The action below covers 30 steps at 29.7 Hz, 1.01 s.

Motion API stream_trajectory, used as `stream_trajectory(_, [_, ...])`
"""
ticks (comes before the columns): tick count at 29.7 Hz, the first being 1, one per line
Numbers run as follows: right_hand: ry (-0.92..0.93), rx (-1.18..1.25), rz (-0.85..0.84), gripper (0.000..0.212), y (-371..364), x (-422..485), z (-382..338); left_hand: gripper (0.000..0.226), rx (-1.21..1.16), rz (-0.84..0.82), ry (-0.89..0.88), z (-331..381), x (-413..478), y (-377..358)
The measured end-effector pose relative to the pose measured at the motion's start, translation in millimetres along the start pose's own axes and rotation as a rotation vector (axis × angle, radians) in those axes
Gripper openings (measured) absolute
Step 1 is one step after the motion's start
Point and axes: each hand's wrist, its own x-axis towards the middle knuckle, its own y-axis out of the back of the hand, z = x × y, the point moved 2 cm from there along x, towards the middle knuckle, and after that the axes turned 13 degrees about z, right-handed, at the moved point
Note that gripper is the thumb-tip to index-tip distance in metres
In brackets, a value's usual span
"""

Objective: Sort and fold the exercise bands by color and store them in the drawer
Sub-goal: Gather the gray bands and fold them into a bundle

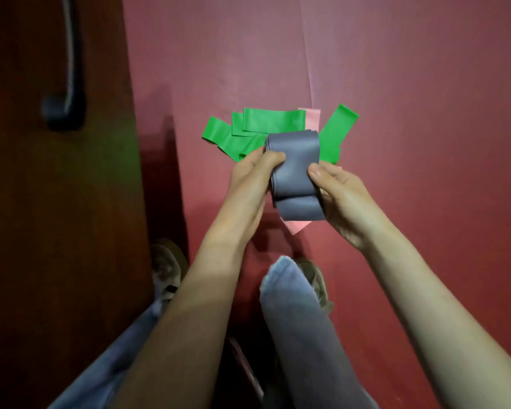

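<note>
A folded stack of grey exercise bands is held in the air over the red floor. My left hand grips its left edge with curled fingers. My right hand holds its right side, thumb on top. Beneath and beyond the grey stack lie several green bands, spread loosely. A pink band shows behind the green ones, and a pink corner pokes out below the grey stack. No drawer interior is in view.
A dark wooden cabinet front with a curved metal handle stands on the left. My legs in blue jeans and beige shoes fill the bottom. The red floor spreads right and ahead.
</note>
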Motion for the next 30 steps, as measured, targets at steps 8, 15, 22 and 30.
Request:
stream_trajectory(8, [0.108,-0.145,0.018,0.02,-33.2,-57.1,-61.5,0.032,-0.019,-0.061,-0.045,60.5,-62.9,-3.6])
stream_trajectory(15, [0.226,-0.205,-0.04,0.025,-62.1,-121.6,-119.9,0.015,-0.043,-0.059,-0.255,126.3,-124.3,12.6])
stream_trajectory(22, [0.381,-0.234,-0.125,0.029,-103.9,-179.2,-153.5,0.015,-0.088,-0.121,-0.326,182.4,-172.3,47.6])
stream_trajectory(30, [0.372,-0.252,-0.277,0.032,-229.4,-191.5,-159.6,0.05,-0.039,0.006,-0.448,257.5,-179.1,161.3])
